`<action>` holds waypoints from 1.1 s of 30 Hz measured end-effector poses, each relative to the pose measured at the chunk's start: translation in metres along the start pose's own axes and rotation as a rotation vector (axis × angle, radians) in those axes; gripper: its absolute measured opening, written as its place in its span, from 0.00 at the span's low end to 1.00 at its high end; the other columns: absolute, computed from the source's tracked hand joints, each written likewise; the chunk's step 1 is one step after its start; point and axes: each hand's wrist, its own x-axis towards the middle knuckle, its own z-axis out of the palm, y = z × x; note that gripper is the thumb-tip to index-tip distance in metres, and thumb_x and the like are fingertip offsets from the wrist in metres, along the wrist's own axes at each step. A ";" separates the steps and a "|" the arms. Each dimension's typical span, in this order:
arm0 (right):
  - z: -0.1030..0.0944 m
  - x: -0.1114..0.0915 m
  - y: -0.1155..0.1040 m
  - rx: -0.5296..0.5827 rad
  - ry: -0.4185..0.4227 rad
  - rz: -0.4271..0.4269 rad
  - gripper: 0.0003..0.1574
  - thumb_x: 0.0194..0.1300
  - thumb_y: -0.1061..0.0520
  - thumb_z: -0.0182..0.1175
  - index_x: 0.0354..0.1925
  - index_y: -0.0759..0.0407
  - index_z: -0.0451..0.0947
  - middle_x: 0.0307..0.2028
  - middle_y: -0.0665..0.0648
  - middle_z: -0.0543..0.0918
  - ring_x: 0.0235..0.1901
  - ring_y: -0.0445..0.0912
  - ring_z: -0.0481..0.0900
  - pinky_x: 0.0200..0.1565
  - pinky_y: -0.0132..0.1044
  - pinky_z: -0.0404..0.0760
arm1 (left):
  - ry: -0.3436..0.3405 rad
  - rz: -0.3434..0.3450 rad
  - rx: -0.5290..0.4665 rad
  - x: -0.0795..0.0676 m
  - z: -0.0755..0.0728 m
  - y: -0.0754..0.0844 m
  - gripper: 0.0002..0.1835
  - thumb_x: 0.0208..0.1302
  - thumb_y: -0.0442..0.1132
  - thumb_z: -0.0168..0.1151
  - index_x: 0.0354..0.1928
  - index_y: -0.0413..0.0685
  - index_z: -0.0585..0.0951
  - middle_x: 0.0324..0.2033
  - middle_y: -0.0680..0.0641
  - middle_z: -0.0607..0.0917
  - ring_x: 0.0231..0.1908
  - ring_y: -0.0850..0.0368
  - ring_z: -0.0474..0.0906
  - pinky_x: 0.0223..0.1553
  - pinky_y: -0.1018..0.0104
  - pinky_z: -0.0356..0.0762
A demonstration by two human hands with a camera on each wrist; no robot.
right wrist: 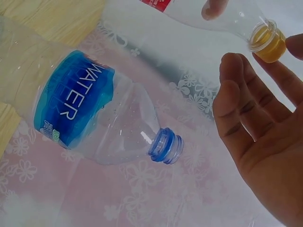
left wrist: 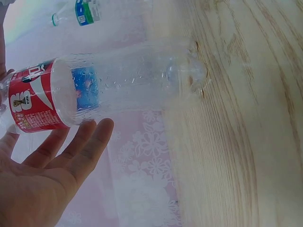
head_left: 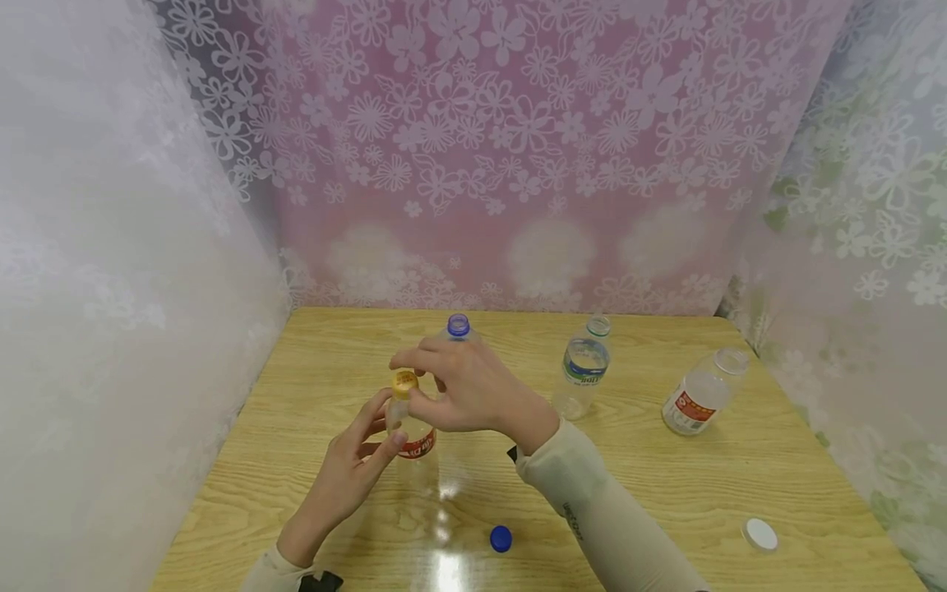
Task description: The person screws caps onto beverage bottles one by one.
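Note:
A clear plastic bottle with a red label [left wrist: 35, 101] stands upright on the table, left of its middle in the head view. My left hand [head_left: 348, 469] holds it around the label, thumb on the near side. On its mouth sits a yellow cap [head_left: 404, 383]. My right hand [head_left: 469, 386] pinches that cap between thumb and index finger, the other fingers bent loosely beside it, as the right wrist view shows. Just behind the right hand stands an uncapped water bottle [right wrist: 78, 99] with a blue label and blue neck ring, partly hidden in the head view.
Right of the hands stand an uncapped bottle with a blue-green label [head_left: 584, 366] and a wide-mouthed clear bottle with a red label [head_left: 699, 395]. A blue cap [head_left: 501, 538] and a white lid [head_left: 760, 534] lie on the wooden table [head_left: 629, 485]. Flowered curtains [head_left: 503, 164] surround it.

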 end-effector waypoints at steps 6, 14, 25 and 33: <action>0.001 0.000 -0.001 0.017 0.002 -0.011 0.15 0.64 0.54 0.63 0.48 0.54 0.86 0.36 0.47 0.86 0.22 0.35 0.69 0.25 0.22 0.65 | -0.010 0.000 -0.003 -0.001 -0.001 0.002 0.33 0.80 0.41 0.58 0.81 0.69 0.62 0.66 0.38 0.81 0.62 0.37 0.83 0.51 0.57 0.88; 0.000 0.002 -0.004 -0.030 0.003 -0.007 0.10 0.63 0.53 0.64 0.42 0.55 0.81 0.31 0.47 0.81 0.22 0.36 0.68 0.26 0.23 0.66 | -0.009 0.002 0.007 0.000 -0.001 0.004 0.32 0.81 0.42 0.58 0.80 0.72 0.62 0.66 0.40 0.82 0.62 0.38 0.83 0.52 0.55 0.87; 0.003 0.002 -0.008 -0.033 -0.058 0.069 0.15 0.68 0.50 0.68 0.37 0.54 0.72 0.26 0.46 0.72 0.19 0.35 0.57 0.24 0.24 0.56 | 0.008 0.008 -0.013 -0.001 0.000 0.002 0.32 0.80 0.40 0.59 0.78 0.72 0.64 0.66 0.41 0.82 0.61 0.39 0.83 0.51 0.58 0.87; 0.011 -0.001 -0.009 -0.048 0.006 0.069 0.19 0.68 0.50 0.68 0.33 0.53 0.66 0.25 0.46 0.64 0.19 0.35 0.53 0.23 0.24 0.50 | 0.020 0.019 -0.018 0.000 0.001 0.003 0.31 0.79 0.40 0.61 0.78 0.70 0.66 0.67 0.41 0.82 0.61 0.39 0.84 0.51 0.58 0.88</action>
